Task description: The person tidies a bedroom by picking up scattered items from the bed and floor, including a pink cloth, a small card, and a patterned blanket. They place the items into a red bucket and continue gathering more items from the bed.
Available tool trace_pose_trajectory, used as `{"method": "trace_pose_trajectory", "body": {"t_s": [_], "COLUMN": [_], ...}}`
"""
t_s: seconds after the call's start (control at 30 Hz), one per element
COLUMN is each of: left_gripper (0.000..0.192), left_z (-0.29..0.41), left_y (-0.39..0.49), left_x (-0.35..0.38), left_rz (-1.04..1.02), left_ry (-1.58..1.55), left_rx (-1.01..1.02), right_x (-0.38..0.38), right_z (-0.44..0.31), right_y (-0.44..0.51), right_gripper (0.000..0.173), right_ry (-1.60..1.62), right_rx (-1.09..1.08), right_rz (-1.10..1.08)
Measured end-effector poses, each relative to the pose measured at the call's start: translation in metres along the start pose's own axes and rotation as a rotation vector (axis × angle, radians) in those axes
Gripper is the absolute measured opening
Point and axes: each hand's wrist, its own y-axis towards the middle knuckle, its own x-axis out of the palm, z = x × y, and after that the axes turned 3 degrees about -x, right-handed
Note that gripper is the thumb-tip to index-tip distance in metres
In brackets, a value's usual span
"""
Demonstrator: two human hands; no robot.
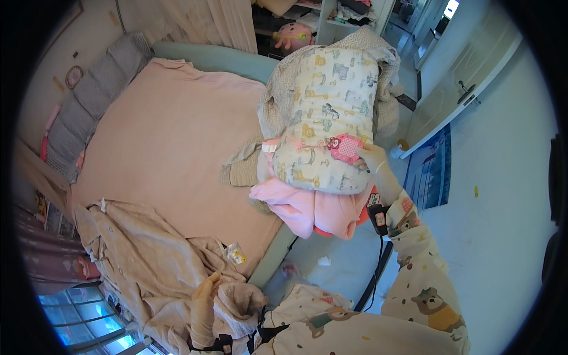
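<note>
My right hand [372, 160] grips a round pink item [346, 148] with a checked face and a bear's head on its rim. A pink strap or cord trails from it to the left. Under it lies a pillow [333, 106] printed with animals, on top of a pile of bedding. A folded pink cloth [310, 206] sticks out below the pillow. My left hand [205, 293] is down at the lower left beside a crumpled beige blanket [155, 257]. Its fingers are partly seen edge-on, and whether they hold the blanket is unclear.
A bed with a pink sheet [177, 133] fills the left, with a grey cushioned backrest [106, 75] against the wall. A small clear packet [235, 254] lies at the bed's near edge. At the right stands an open white door [461, 75]. A black cable [377, 275] hangs from my right wrist.
</note>
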Motion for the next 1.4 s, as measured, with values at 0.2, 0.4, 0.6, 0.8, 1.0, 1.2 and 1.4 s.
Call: {"method": "trace_pose_trajectory", "body": {"t_s": [0.2,0.4,0.6,0.8,1.0,1.2,1.4], "left_gripper": [0.036,0.038,0.04,0.052,0.091,0.102,0.027], "left_z": [-0.012,-0.068,-0.084,-0.066,-0.101,-0.173,-0.199], "left_y": [0.006,0.004,0.016,0.057,0.072,0.076,0.072], "left_x": [-0.031,-0.084,-0.074,-0.057,-0.073,-0.098,-0.113], "left_rz": [0.112,0.31,0.202,0.066,0.507,0.668,0.354], "left_ry": [0.178,0.24,0.245,0.364,0.715,0.842,0.979], "left_rx": [-0.006,-0.166,-0.376,-0.273,-0.239,-0.332,-0.487], "right_x": [-0.019,-0.007,0.035,0.061,0.036,0.025,0.041], "right_z": [-0.005,-0.035,-0.016,0.041,0.094,0.122,0.133], "right_y": [-0.01,-0.086,-0.128,-0.159,-0.174,-0.178,-0.169], "right_gripper": [0.024,0.023,0.021,0.02,0.02,0.019,0.02], "right_ry": [-0.1,-0.021,-0.223,-0.269,-0.199,-0.185,-0.187], "right_rx": [-0.346,-0.406,-0.303,-0.146,-0.015,0.126,0.127], "right_rz": [0.0,-0.155,-0.51,-0.742,-0.774,-0.764,-0.876]}}
